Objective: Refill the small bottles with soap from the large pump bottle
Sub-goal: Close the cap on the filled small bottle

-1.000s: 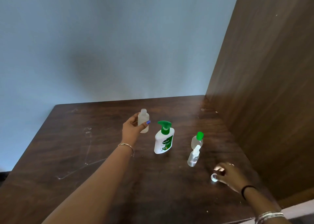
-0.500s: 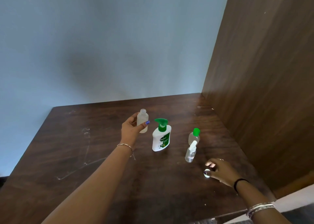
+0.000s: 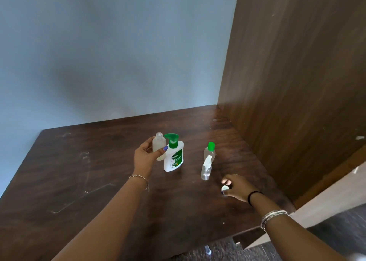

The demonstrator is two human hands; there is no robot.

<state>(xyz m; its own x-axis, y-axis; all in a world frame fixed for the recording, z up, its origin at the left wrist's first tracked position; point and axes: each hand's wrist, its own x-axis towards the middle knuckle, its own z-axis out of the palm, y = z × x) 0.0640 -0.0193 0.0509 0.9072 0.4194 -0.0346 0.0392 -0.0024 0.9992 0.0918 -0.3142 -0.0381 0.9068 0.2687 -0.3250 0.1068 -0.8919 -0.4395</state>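
Note:
My left hand grips a small frosted bottle with no cap, held upright right beside the spout of the large white pump bottle with a green pump head. To the right stand a small clear bottle with a green cap and, in front of it, a small clear spray bottle. My right hand rests low on the dark wooden table at the right and pinches a small white cap.
A brown wooden panel rises along the table's right side and a blue-grey wall stands behind it. The table's front edge runs near my right forearm, with floor below.
My left hand has brought the open bottle closer to the pump bottle's spout. My right hand with the cap has stayed low at the right. The view has shifted a little.

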